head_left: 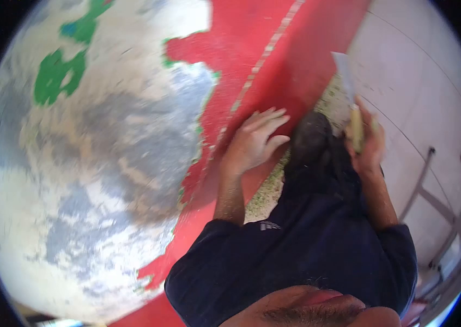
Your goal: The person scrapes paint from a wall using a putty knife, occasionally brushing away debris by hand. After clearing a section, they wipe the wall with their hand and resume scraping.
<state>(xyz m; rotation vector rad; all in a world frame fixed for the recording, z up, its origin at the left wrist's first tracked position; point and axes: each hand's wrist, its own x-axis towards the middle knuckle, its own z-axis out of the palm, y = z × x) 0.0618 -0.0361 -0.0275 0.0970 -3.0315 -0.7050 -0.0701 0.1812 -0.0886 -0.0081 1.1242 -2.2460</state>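
Observation:
My left hand (258,136) is stretched out with its fingers apart, overlapping the red painted band (230,60) in this view. It holds nothing. My right hand (369,141) is wrapped around the pale wooden handle of a putty knife (344,76). The blade points away from me, over the floor and apart from the painted surface. To the left spreads a patchy white and grey surface (132,125) with ragged red edges and green paint remnants (59,76). A broken line of pale chips runs along the red band.
Paint flakes (266,191) lie along the floor's edge beside the red band. My dark shoe (311,131) is between my hands. Pale floor tiles (405,65) extend to the right, where metal furniture legs (424,185) stand.

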